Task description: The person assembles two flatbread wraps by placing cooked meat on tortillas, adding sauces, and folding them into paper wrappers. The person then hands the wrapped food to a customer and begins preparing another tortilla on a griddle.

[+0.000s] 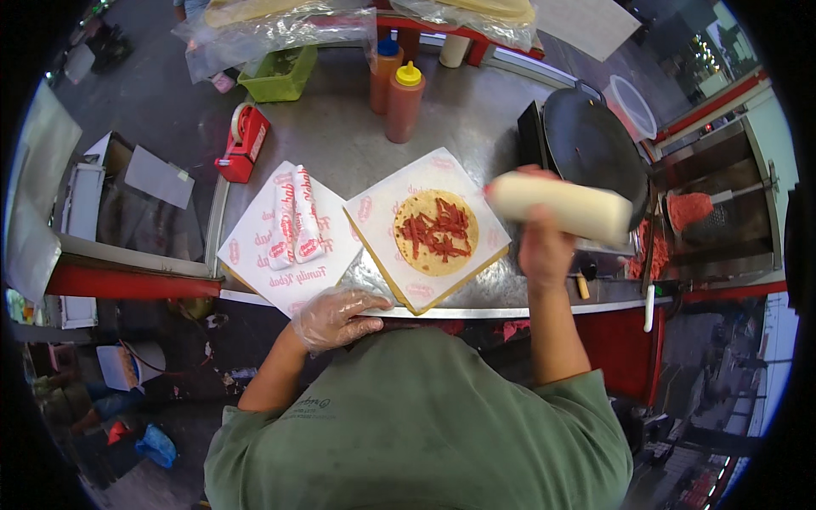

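Gripping a smooth, pale, motion-blurred bottle [568,206] in the right hand [544,245], long axis roughly along the near edge of the metal bench [314,119]. Resting the gloved left hand [337,320] loosely open at that edge. Left of the bottle, nearer the right hand: round, speckled flatbread [438,268] under ragged red strips [459,219].

Counter [327,136]: grey steel, as I see it
Floor [144,85]: dark grey
Left ledge [127,283]: red
Upper-right lights [704,55]: blurred to me, perhaps outdoors
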A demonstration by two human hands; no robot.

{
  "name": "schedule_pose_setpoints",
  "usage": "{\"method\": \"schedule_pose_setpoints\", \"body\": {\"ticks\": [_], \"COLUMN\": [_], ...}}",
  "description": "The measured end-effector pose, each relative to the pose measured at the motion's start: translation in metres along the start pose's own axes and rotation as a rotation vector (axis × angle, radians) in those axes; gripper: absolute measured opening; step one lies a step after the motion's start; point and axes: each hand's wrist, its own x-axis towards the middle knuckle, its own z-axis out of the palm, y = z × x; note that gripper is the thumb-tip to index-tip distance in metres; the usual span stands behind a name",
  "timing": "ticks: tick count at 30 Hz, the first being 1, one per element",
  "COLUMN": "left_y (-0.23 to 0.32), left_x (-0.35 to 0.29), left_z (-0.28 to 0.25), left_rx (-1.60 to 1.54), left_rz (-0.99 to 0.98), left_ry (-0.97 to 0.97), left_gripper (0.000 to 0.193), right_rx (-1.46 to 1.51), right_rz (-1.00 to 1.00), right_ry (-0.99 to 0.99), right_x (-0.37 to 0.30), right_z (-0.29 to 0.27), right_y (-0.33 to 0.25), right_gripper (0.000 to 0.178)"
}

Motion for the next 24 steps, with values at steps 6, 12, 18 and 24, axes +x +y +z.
{"method": "schedule_pose_setpoints", "body": {"ticks": [6,12,18,24], "left_y": [0.001,0.002,0.0,-0.008], "left_x": [0.018,0.016,0.003,-0.013], "left_z": [0.011,0.023,0.016,0.008], "left_rx": [-0.017,-0.097,-0.052,-0.071], "left_rz": [0.018,-0.051,-0.028,-0.032], "left_ry": [0.0,-0.077,-0.117,0.0], "left_gripper": [0.036,0.036,0.03,0.027], "right_rx": [-0.093,-0.262,-0.556,-0.499], "right_rz": [0.274,0.177,0.151,0.099], "right_ry": [0.348,0.318,0.08,0.059], "right_x": [0.009,0.014,-0.015,-0.007], "right_z": [-0.014,-0.019,-0.002,0.016], "right_y": [0.027,0.03,0.044,0.051], "right_gripper": [0.037,0.032,0.033,0.029]}}
